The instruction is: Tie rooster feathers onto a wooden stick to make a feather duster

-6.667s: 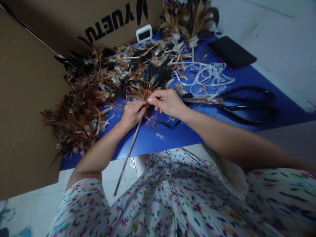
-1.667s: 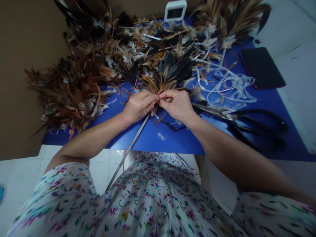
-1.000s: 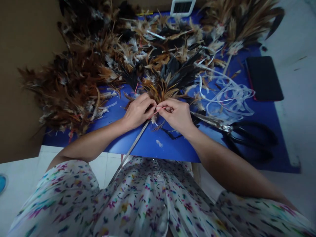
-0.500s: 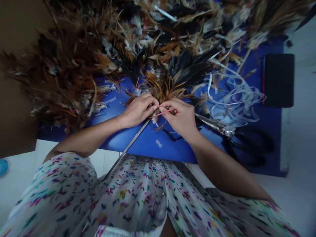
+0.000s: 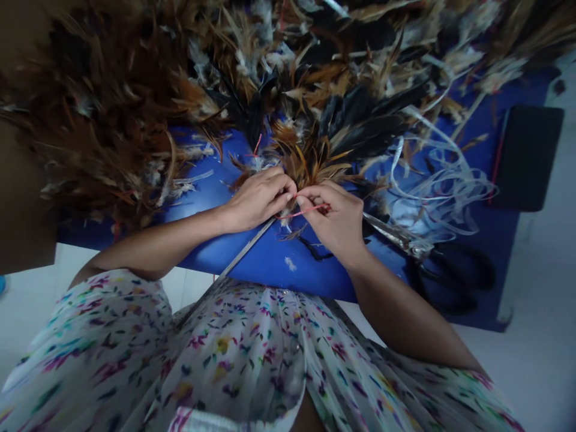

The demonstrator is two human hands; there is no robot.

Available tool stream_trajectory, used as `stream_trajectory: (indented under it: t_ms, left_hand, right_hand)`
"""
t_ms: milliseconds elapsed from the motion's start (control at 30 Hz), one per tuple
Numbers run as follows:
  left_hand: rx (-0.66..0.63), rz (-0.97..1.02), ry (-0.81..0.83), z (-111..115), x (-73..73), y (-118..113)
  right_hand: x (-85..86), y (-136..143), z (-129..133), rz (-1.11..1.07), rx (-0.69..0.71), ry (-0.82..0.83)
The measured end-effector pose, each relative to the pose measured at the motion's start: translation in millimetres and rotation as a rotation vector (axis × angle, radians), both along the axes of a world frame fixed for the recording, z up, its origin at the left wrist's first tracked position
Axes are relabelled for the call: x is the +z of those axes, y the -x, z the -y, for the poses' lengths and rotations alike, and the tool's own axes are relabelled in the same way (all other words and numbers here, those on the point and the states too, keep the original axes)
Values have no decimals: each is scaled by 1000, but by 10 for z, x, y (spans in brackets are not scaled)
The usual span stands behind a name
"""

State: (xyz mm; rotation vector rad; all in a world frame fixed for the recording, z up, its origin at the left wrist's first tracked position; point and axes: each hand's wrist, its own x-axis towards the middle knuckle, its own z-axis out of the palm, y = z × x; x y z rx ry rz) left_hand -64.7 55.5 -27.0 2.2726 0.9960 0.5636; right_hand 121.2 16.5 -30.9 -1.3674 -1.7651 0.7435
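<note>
A small bundle of brown and orange feathers (image 5: pixel 310 161) lies at the near middle of the blue table, its quill ends toward me. My left hand (image 5: pixel 263 198) is closed at the bundle's base, pinching the red string there. My right hand (image 5: pixel 332 216) pinches the red string (image 5: pixel 310 210) just beside it, fingertips nearly touching the left ones. A loop of the string hangs below the fingers. From under the hands a thin flat strip (image 5: pixel 243 252) runs down toward my lap.
Heaps of brown and black feathers (image 5: pixel 108 120) cover the far and left table (image 5: pixel 265 264). Black-handled scissors (image 5: pixel 459 276) lie right of my right hand, below tangled clear ribbon (image 5: pixel 450 174). A black phone-like object (image 5: pixel 528 159) rests at the right edge. Cardboard (image 5: pixel 27 204) stands at left.
The view has shifted slightly, so the table items at the right appear farther right. Both hands keep their pinch at the bundle's base; more of the red string shows at the right fingers.
</note>
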Motion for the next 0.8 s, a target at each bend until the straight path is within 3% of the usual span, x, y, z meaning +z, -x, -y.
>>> stream_trajectory:
  t_ms: [800]
  left_hand:
    - [70, 60, -37, 41, -25, -18]
  right_hand:
    - [-9, 15, 14, 15, -30, -18]
